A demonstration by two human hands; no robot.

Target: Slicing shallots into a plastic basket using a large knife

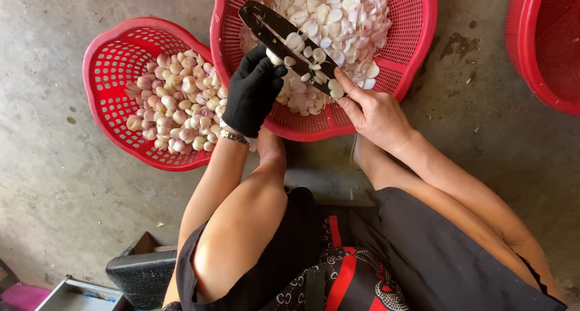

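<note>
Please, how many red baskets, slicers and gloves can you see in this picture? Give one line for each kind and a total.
Red baskets: 3 ()
Slicer: 1
Black glove: 1, on the left hand
Total: 5

Bare grey concrete floor [72,214], stained and daylit, with a black crate [142,275] at its lower edge.
</note>
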